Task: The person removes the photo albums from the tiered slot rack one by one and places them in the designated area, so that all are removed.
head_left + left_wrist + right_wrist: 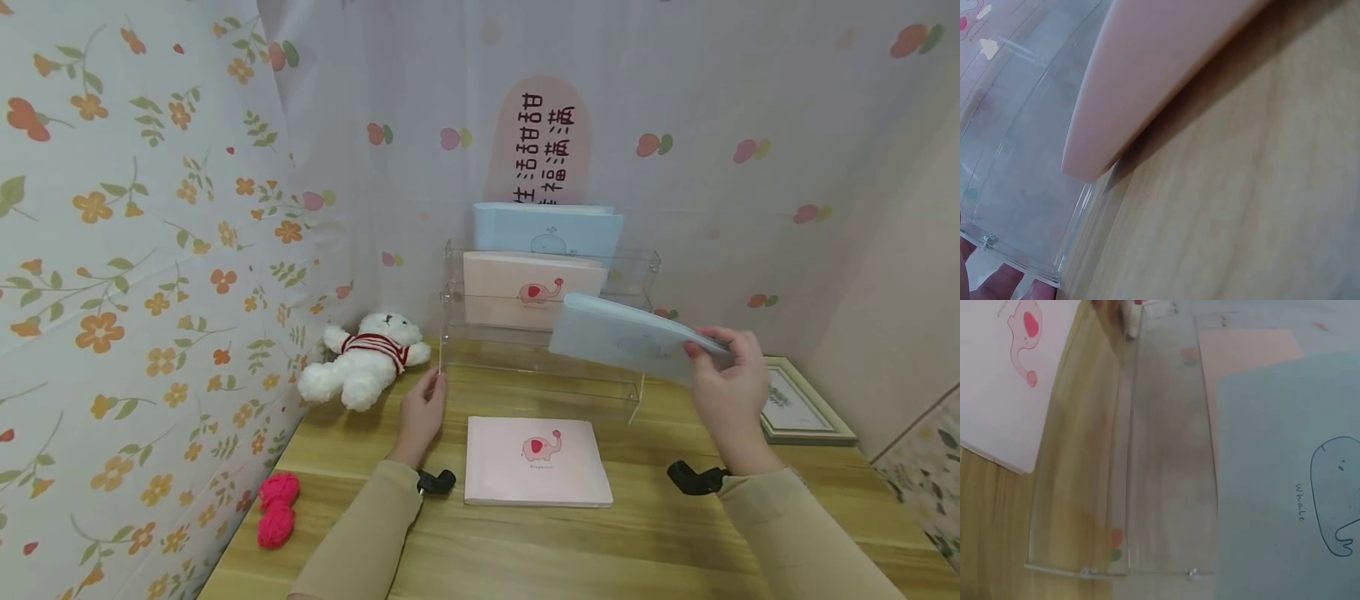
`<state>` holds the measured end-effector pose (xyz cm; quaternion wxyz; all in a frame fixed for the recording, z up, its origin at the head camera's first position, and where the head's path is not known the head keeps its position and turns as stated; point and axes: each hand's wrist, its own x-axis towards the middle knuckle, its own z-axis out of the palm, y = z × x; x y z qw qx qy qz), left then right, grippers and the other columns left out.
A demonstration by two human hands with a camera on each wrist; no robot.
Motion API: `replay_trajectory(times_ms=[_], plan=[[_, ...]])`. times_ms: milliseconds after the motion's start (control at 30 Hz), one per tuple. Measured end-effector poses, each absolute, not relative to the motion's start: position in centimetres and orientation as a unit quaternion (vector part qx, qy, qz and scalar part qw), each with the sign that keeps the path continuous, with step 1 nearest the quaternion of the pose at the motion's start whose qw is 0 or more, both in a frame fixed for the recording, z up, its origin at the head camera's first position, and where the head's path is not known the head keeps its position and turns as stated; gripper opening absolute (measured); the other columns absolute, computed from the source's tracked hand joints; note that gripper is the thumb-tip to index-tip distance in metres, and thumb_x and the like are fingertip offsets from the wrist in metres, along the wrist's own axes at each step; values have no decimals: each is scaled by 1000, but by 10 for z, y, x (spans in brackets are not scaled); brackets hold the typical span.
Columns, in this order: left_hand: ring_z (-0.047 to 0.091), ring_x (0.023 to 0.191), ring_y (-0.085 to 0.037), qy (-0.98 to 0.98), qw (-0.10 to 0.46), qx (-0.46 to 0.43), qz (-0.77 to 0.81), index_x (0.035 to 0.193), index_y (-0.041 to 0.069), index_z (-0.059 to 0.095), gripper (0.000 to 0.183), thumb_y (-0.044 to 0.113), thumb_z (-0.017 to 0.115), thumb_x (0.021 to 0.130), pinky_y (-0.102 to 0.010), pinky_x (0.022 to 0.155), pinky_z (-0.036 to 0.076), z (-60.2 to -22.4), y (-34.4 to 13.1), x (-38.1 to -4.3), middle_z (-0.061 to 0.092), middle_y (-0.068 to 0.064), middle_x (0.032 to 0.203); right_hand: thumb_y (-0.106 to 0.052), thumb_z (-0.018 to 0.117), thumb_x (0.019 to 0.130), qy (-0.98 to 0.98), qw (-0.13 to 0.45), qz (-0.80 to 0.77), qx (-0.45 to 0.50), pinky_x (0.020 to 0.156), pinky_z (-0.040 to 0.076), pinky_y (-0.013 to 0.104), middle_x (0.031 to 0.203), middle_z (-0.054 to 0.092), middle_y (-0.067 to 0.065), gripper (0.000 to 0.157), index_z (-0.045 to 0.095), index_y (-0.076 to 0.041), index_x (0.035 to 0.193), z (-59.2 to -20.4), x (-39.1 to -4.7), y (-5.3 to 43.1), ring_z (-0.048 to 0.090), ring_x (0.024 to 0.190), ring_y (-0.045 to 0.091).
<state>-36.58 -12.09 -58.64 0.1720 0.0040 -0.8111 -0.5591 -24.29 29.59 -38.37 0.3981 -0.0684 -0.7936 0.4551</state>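
A clear acrylic display rack (540, 358) stands on the table, its tiers rising toward the back. My left hand (423, 412) is at its lower left side and grips the side panel; in the left wrist view, fingers (1004, 281) show at the panel's edge. My right hand (731, 387) pinches the right end of a light blue whale booklet (622, 333), held tilted in front of the rack's right half. Behind it, a pink elephant booklet (495, 292) stands on a middle tier, and another blue booklet (510, 225) on the top one.
A pink elephant notebook (536, 475) lies flat in front of the rack. To the left are a white teddy bear (367, 358) in a striped top and a pink yarn skein (277, 508). At right lies a picture frame (806, 408). Patterned curtains hang behind and left.
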Motion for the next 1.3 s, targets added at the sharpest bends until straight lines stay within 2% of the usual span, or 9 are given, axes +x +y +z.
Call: replay_trajectory(times_ms=[167,300,433,567,700,767,1000,1167,1300], plan=[[76,123,-26,-811,152,13,-564,148,26,72,44,48,66,110,-53,108,61,-590,-122,-369,79,-3,138,-10,84,98,-783,413,455,-99,72,40,12,97,52,-31,27,76,2,121,-391,-228,310,51,90,-6],[77,120,-22,-813,154,13,-561,147,31,72,45,54,65,109,-49,106,61,-595,-123,-372,80,1,136,-9,84,97,-774,429,449,-123,71,40,10,96,52,-32,28,76,3,121,-399,-216,322,52,90,-8],[78,115,-22,-816,177,0,-550,146,25,73,47,53,64,110,-44,98,63,-590,-122,-366,81,-4,133,-14,84,98,-763,425,460,-160,72,38,10,96,51,-30,24,79,-4,120,-408,-209,336,50,89,-6],[78,113,-26,-821,190,-3,-538,144,19,74,44,46,63,111,-44,96,63,-573,-118,-352,81,-10,132,-16,83,99,-730,424,495,-203,77,43,5,102,57,-29,22,82,-12,122,-418,-204,348,56,94,-8],[76,121,-38,-815,169,5,-554,146,14,72,40,34,64,112,-58,104,60,-555,-114,-338,79,-17,135,-14,84,98,-693,445,520,-228,79,48,3,106,65,-27,25,82,-11,123,-424,-199,358,63,98,-8],[74,124,-40,-812,160,11,-561,148,14,71,41,33,64,113,-61,108,58,-553,-113,-337,78,-18,137,-13,84,98,-676,452,533,-235,79,49,2,108,66,-24,25,82,-11,123,-425,-197,363,64,98,-8],[77,119,-37,-819,184,6,-544,145,13,73,38,30,64,112,-56,102,62,-555,-113,-341,79,-17,134,-15,84,98,-625,444,585,-267,90,52,8,116,64,-17,23,81,-17,122,-423,-190,372,63,107,-2],[74,127,-39,-812,159,6,-562,149,14,70,41,33,63,113,-59,109,59,-552,-114,-338,77,-17,139,-11,85,96,-568,444,637,-271,94,52,10,118,65,-12,24,81,-16,119,-422,-185,375,64,110,2],[75,125,-38,-817,163,8,-553,148,14,71,40,33,63,113,-58,107,60,-552,-113,-338,78,-16,138,-9,83,98,-549,449,647,-279,109,53,19,122,62,-11,22,79,-17,118,-423,-185,380,65,114,4]])
